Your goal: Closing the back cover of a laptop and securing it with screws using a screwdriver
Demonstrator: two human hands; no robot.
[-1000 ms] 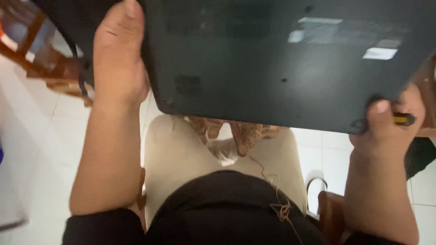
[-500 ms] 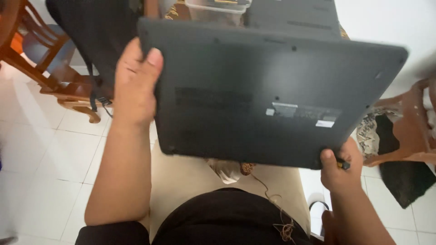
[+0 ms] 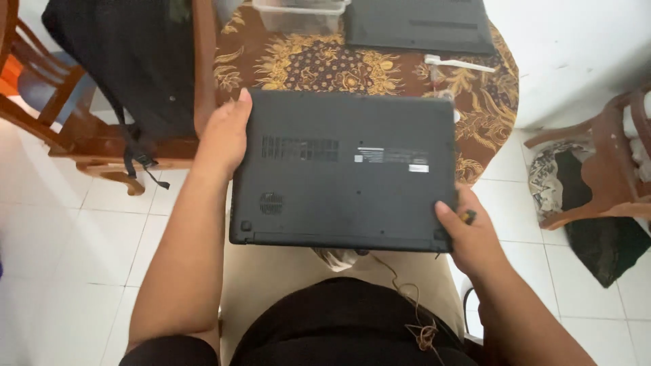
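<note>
- Laptop (image 3: 346, 169), dark grey, closed, held bottom side up over the person's lap, its far edge over the near rim of the round tabletop (image 3: 488, 115).
- Underside shows a vent grille, a small round speaker grid, a pale label strip and rubber feet at the near corners.
- Left hand (image 3: 224, 135) grips the laptop's left edge near the far corner, thumb on top of the base, fingers hidden beneath.
- Right hand (image 3: 468, 234) clamps the near right corner, thumb pressed on the base; the same hand also pinches a small dark tool with a yellow spot (image 3: 468, 217), kind cannot be told.
- Laptop roughly level, long side running left to right, not resting on the tabletop as far as can be seen.
- Tabletop covered with a brown cloth with a gold floral pattern.
- Second dark laptop base (image 3: 420, 26) lies at the far side of the tabletop, well apart from the held one.
- Clear plastic box (image 3: 298, 15) sits beside it to the left.
- White plastic pry tool (image 3: 458, 64) lies between the two laptops, on the cloth.
- Wooden chair (image 3: 95, 135) on the left with a black bag (image 3: 129, 61) hanging on it.
- Another wooden chair (image 3: 603, 163) on the right, patterned cushion on the seat.
- White tiled floor (image 3: 74, 251) below.
</note>
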